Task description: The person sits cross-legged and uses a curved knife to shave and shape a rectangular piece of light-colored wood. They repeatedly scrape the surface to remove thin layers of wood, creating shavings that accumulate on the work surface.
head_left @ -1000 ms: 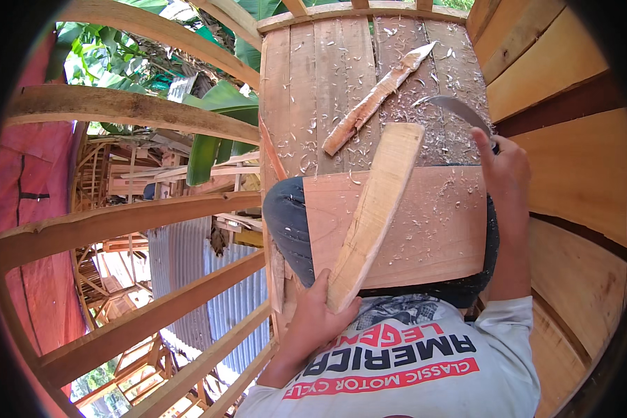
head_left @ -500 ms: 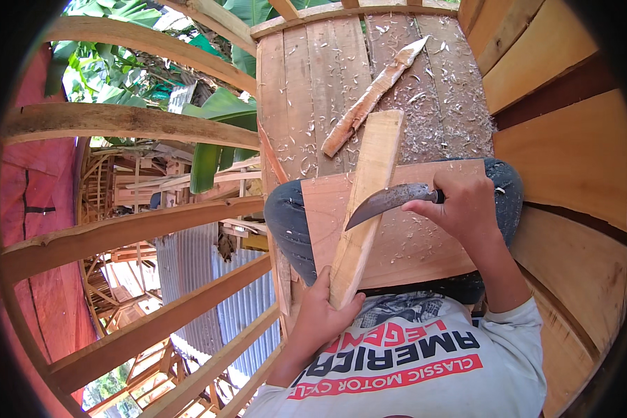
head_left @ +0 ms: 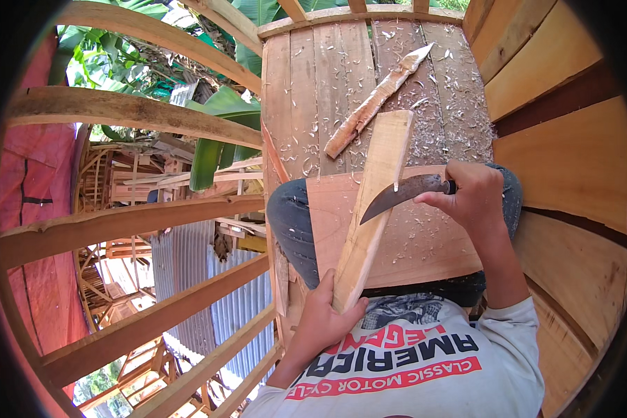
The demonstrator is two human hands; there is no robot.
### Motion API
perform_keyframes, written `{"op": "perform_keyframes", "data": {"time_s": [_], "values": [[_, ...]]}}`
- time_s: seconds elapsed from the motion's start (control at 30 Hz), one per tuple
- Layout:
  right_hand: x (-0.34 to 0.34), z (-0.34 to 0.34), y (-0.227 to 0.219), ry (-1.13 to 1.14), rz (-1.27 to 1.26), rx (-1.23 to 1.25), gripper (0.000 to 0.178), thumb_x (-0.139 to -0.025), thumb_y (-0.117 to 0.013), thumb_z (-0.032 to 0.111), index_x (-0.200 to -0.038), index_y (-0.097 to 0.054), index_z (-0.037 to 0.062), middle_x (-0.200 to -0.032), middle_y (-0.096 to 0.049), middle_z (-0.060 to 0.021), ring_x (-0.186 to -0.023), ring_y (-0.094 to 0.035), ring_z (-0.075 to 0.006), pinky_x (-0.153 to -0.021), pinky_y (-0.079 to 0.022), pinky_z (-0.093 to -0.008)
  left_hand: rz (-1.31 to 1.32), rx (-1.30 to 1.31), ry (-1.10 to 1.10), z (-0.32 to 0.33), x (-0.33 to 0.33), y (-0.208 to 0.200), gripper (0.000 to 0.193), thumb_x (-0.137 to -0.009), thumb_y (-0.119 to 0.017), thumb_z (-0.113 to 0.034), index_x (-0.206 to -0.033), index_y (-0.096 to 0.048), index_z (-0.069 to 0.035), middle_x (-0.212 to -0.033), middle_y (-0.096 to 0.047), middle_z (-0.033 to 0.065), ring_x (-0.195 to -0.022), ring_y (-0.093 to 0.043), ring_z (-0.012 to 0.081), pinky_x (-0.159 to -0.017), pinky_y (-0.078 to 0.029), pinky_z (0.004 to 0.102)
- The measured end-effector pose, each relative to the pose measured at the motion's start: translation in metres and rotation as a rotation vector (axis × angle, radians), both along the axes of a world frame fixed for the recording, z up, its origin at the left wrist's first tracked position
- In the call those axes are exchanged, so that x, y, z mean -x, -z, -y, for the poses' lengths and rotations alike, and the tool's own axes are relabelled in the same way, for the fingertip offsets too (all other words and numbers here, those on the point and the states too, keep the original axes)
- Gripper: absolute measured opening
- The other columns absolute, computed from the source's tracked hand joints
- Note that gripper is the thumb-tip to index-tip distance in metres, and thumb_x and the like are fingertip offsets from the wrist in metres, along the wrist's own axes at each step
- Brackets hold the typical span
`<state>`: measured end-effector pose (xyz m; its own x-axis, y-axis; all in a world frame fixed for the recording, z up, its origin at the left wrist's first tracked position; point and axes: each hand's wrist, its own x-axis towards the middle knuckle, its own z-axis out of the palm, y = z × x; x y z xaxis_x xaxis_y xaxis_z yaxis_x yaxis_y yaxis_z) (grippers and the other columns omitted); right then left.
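Note:
My left hand (head_left: pixel 324 318) grips the near end of a pale wooden stick (head_left: pixel 373 209), a flat, squared length slanting away from me. Its middle rests over a thin wooden board (head_left: pixel 435 240) laid across my lap. In my right hand (head_left: pixel 475 195) is a knife (head_left: pixel 405 194) with a dark curved blade and a black handle. The blade lies across the stick around its middle, tip toward the left, and a small pale shaving shows at its upper edge. My right fingers are wrapped round the handle.
Beyond my knees a roughly carved wooden piece (head_left: pixel 376 101) with a pointed end lies on the plank floor (head_left: pixel 303 83), among scattered shavings. Wooden rails (head_left: pixel 139 221) run along the left. Plank walling (head_left: pixel 564 146) stands close on the right.
The knife has shifted slightly up and right along with my right hand. A small shaving now shows at the blade. The stick's far end leans slightly farther right; my left hand keeps its grip.

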<state>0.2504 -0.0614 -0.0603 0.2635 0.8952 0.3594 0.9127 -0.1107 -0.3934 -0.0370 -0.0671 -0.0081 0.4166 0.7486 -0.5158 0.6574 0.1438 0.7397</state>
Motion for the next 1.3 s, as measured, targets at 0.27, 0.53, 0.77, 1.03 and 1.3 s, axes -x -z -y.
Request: {"op": "perform_keyframes", "data": {"time_s": [0.27,0.53,0.77,1.03,1.3], "values": [[-0.067,0.001,-0.021,0.469,-0.287,0.068,0.066,-0.081,-0.059,0.065,-0.060,-0.056,0.0021,-0.050,-0.051,-0.0136,-0.049,-0.056,-0.0335,-0.049,-0.042,-0.0427,0.029,0.026,-0.024,0.016,0.023,0.017,0.050,-0.074,-0.073,-0.017,-0.115,-0.054,0.004,-0.090,-0.066,0.0198,-0.082,-0.065,0.0237,-0.074,-0.050,0.0328],[0.018,0.004,-0.010,-0.012,-0.144,0.109,0.063,-0.069,-0.066,0.068,-0.059,-0.061,0.0063,-0.051,-0.054,-0.0107,-0.047,-0.057,-0.0282,-0.047,-0.043,-0.0383,-0.028,-0.007,-0.013,0.003,0.006,0.000,0.045,-0.074,-0.073,-0.017,-0.109,-0.054,0.005,-0.087,-0.065,0.0188,-0.078,-0.065,0.0211,-0.070,-0.050,0.0329],[-0.069,-0.016,0.016,0.550,-0.315,0.255,0.072,-0.081,-0.054,0.069,-0.059,-0.057,0.0004,-0.051,-0.053,-0.0164,-0.051,-0.056,-0.0342,-0.052,-0.044,-0.0413,0.094,-0.019,0.044,0.019,0.017,0.008,0.050,-0.075,-0.073,-0.019,-0.114,-0.053,0.005,-0.082,-0.066,0.0171,-0.074,-0.065,0.0210,-0.068,-0.050,0.0319],[0.010,0.018,-0.011,0.014,-0.325,0.233,0.065,-0.076,-0.065,0.064,-0.061,-0.060,0.0009,-0.052,-0.053,-0.0161,-0.052,-0.058,-0.0340,-0.051,-0.044,-0.0409,-0.015,0.117,-0.039,-0.001,0.004,0.007,0.058,-0.073,-0.073,-0.012,-0.124,-0.051,0.005,-0.102,-0.065,0.0163,-0.092,-0.062,0.0190,-0.081,-0.048,0.0313],[-0.016,-0.001,0.001,0.194,-0.170,0.226,0.070,-0.075,-0.062,0.069,-0.058,-0.058,0.0010,-0.052,-0.053,-0.0171,-0.053,-0.058,-0.0347,-0.050,-0.044,-0.0417,-0.061,-0.004,0.007,0.002,-0.010,-0.001,0.047,-0.075,-0.073,-0.020,-0.109,-0.053,0.006,-0.075,-0.065,0.0196,-0.068,-0.067,0.0248,-0.061,-0.051,0.0337]]}}
